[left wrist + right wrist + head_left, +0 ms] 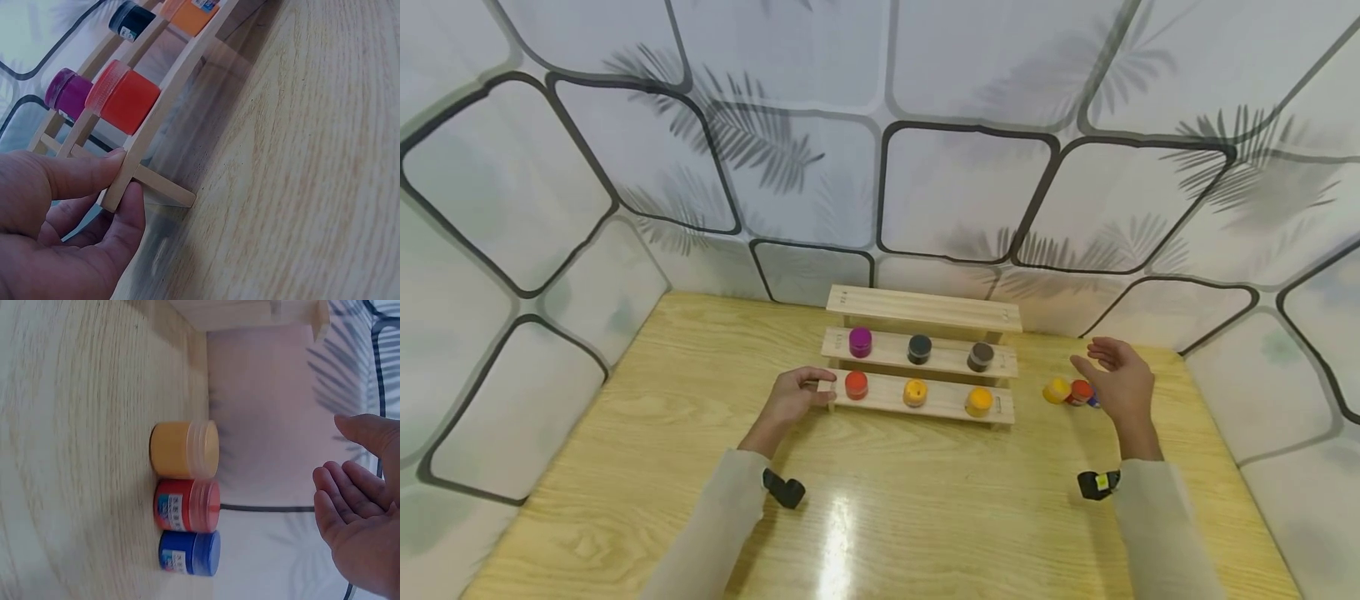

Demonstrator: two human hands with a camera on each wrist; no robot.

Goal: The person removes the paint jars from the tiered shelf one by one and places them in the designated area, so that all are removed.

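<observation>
A three-tier wooden rack stands against the back of the table. My left hand pinches the left end of its lowest shelf between thumb and fingers, as the left wrist view shows close up. On that shelf sit a red paint jar and two yellow-orange jars. The middle shelf bears a purple jar and two dark jars. My right hand hovers, fingers relaxed and holding nothing, above a yellow jar, a red jar and a blue jar standing in a row.
The wooden table meets a patterned wall covering right behind the rack. More of that covering closes in the left and right sides. The top shelf carries no jars.
</observation>
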